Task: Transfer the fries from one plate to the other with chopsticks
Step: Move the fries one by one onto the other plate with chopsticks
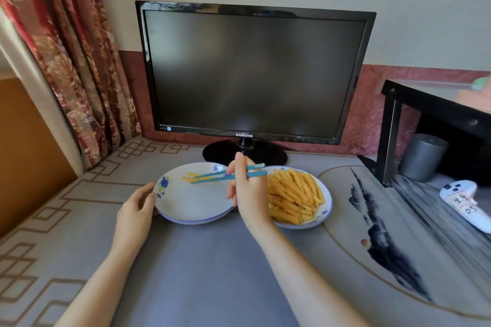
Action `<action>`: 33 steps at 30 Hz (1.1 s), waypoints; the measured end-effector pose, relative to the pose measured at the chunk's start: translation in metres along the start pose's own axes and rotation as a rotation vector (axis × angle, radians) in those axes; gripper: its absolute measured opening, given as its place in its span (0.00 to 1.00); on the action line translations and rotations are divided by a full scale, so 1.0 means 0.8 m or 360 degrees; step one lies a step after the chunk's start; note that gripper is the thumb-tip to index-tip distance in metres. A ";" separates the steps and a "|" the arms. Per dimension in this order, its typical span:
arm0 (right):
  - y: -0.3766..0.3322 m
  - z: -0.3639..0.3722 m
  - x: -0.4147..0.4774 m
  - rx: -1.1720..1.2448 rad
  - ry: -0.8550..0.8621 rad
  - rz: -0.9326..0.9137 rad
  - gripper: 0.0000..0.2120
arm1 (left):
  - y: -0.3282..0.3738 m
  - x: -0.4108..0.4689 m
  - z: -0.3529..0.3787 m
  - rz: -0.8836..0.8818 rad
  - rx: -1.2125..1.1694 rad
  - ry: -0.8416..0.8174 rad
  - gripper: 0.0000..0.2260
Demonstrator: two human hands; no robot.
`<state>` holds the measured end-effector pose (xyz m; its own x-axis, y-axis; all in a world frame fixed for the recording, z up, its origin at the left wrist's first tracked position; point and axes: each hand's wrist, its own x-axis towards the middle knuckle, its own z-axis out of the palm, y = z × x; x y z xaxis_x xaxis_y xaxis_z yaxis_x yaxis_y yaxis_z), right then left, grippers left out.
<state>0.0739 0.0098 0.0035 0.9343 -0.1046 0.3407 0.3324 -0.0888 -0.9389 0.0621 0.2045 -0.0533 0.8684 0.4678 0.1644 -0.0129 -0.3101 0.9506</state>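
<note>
Judged the transfer barely begun. Counted two, possibly three, moved fries (191, 177) at the 12 o'clock sector of the receiving plate (186, 218); could not fix the number under the blurred chopstick tips. Found the main fries pile (295, 194) heaped on the source plate (328, 202), lying at 3 o'clock of the receiving plate, with the rims meeting behind the wrist. Noted the right hand (248, 191) curled round the upper ends of the teal chopsticks (212, 176), tips aimed toward 9 o'clock over the moved fries; could not tell whether a fry sat between the tips. Noted the left hand (135, 210) holding the receiving plate's rim at 9 o'clock, fingers curled at the edge. Estimated nearly the whole pile left to carry. Located a dark monitor (252, 71) at 12 o'clock, its stand base (244, 154) just behind both plates. Located a white controller (462, 199), grey cylinder (423, 156) and black shelf (435, 103) at 2 to 3 o'clock, well apart. Identified nothing blocking the short path between plates.
</note>
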 end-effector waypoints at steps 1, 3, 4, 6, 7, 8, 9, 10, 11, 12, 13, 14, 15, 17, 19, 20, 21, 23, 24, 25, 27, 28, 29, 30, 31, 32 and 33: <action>-0.002 -0.004 -0.001 0.0037 0.0008 -0.0004 0.20 | 0.001 -0.001 0.000 0.0003 0.0006 -0.0001 0.14; -0.008 -0.015 -0.005 0.0114 0.0023 -0.0018 0.19 | 0.002 -0.002 0.000 0.0008 0.0010 -0.0001 0.14; -0.011 -0.022 -0.006 0.0145 0.0036 -0.0024 0.19 | 0.003 -0.003 0.000 0.0007 0.0005 -0.0001 0.14; -0.017 -0.040 -0.010 0.0182 0.0090 -0.0024 0.19 | 0.003 -0.002 0.000 0.0008 -0.0008 0.0002 0.14; -0.020 -0.051 -0.011 0.0184 0.0138 -0.0013 0.19 | 0.004 -0.002 0.000 0.0010 -0.0002 0.0001 0.14; -0.022 -0.063 -0.012 0.0177 0.0192 -0.0007 0.19 | 0.004 -0.002 0.000 0.0010 0.0005 0.0001 0.14; -0.025 -0.076 -0.014 0.0167 0.0247 -0.0009 0.20 | 0.004 -0.003 0.000 0.0014 0.0011 0.0003 0.14; -0.028 -0.090 -0.015 0.0157 0.0303 -0.0015 0.20 | 0.004 -0.002 0.001 0.0018 0.0017 0.0007 0.14; -0.031 -0.104 -0.016 0.0148 0.0355 -0.0021 0.20 | 0.004 -0.003 0.001 0.0019 0.0021 0.0009 0.14; -0.034 -0.119 -0.017 0.0139 0.0398 -0.0036 0.20 | 0.003 -0.003 0.001 0.0018 0.0018 0.0011 0.14; -0.037 -0.134 -0.018 0.0133 0.0436 -0.0056 0.20 | 0.003 -0.002 0.000 0.0018 0.0017 0.0011 0.14; -0.041 -0.149 -0.020 0.0129 0.0480 -0.0077 0.20 | 0.002 -0.002 0.000 0.0017 0.0018 0.0010 0.14; -0.044 -0.163 -0.022 0.0120 0.0528 -0.0093 0.19 | 0.001 -0.001 0.000 0.0014 0.0023 0.0007 0.14; -0.048 -0.188 -0.027 0.0074 0.0604 -0.0114 0.19 | 0.000 0.000 0.000 0.0015 0.0031 0.0008 0.14; -0.050 -0.208 -0.033 0.0023 0.0642 -0.0122 0.19 | 0.000 0.000 0.001 0.0025 0.0048 0.0014 0.13; -0.051 -0.216 -0.036 0.0004 0.0655 -0.0120 0.19 | 0.001 0.000 0.001 0.0029 0.0060 0.0018 0.13; -0.053 -0.222 -0.041 -0.0009 0.0663 -0.0116 0.19 | 0.001 -0.001 0.001 0.0031 0.0071 0.0018 0.13; -0.054 -0.231 -0.049 -0.0043 0.0665 -0.0108 0.19 | 0.000 0.000 0.001 0.0025 0.0083 0.0014 0.13; -0.054 -0.234 -0.053 -0.0067 0.0663 -0.0106 0.19 | -0.002 0.001 0.000 0.0017 0.0089 0.0012 0.14; -0.054 -0.236 -0.057 -0.0085 0.0659 -0.0102 0.19 | -0.003 0.002 -0.001 0.0012 0.0099 0.0010 0.14; -0.051 -0.237 -0.061 -0.0087 0.0660 -0.0081 0.19 | -0.006 0.004 -0.002 0.0000 0.0109 0.0004 0.14; -0.050 -0.238 -0.062 -0.0083 0.0667 -0.0069 0.19 | -0.007 0.004 -0.002 -0.0008 0.0106 0.0002 0.14; -0.049 -0.237 -0.063 -0.0078 0.0678 -0.0057 0.20 | -0.006 0.004 -0.002 -0.0010 0.0104 -0.0001 0.14; -0.047 -0.236 -0.063 -0.0070 0.0695 -0.0048 0.20 | -0.006 0.004 -0.001 -0.0011 0.0105 0.0000 0.14; -0.047 -0.235 -0.063 -0.0058 0.0717 -0.0045 0.20 | -0.006 0.004 -0.001 -0.0006 0.0110 -0.0001 0.14; -0.045 -0.233 -0.062 -0.0046 0.0740 -0.0048 0.21 | -0.005 0.004 -0.001 -0.0007 0.0111 -0.0002 0.14; -0.045 -0.231 -0.061 -0.0036 0.0760 -0.0058 0.21 | -0.005 0.004 -0.001 -0.0010 0.0107 -0.0003 0.14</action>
<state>-0.0076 -0.1647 0.0293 0.7568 -0.5440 0.3624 0.3562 -0.1216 -0.9265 0.0644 0.2080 -0.0565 0.8694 0.4682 0.1579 0.0259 -0.3623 0.9317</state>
